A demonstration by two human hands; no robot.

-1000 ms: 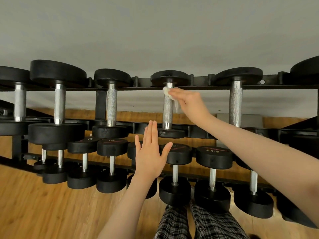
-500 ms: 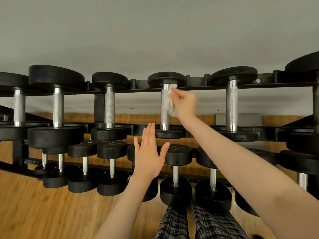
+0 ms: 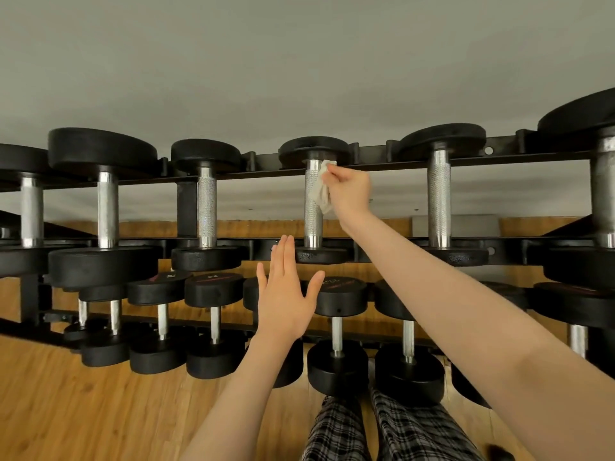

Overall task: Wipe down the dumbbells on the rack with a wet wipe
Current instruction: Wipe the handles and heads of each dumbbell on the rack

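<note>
The right hand (image 3: 349, 191) is raised to the upper tier of the rack (image 3: 382, 168), its fingers pinching a crumpled white wet wipe (image 3: 320, 191) against the right side of a knurled steel handle (image 3: 312, 207). That handle belongs to the small dumbbell (image 3: 314, 154) sitting near the middle of the top row, with larger dumbbells on either side of it. The handle's long axis runs from the far black head, just above the wipe, down toward the near head (image 3: 321, 255) on the front rail, so from this view it reads as a vertical bar. The wipe sits at the far end of the bar, touching it just under the far head, and most of the bare metal lies below the hand, toward the person. Any stroke along the grip therefore has to run down that axis, back toward the body, and the right hand is plainly the one placed for it. The right arm reaches up and forward, nearly straight, with the wrist bent slightly inward to the bar. The left hand (image 3: 286, 294) hangs lower, in front of the second tier of dumbbells (image 3: 339, 296), flat and relaxed with fingers straight and thumb spread, holding nothing; whether it touches anything cannot be told.
</note>
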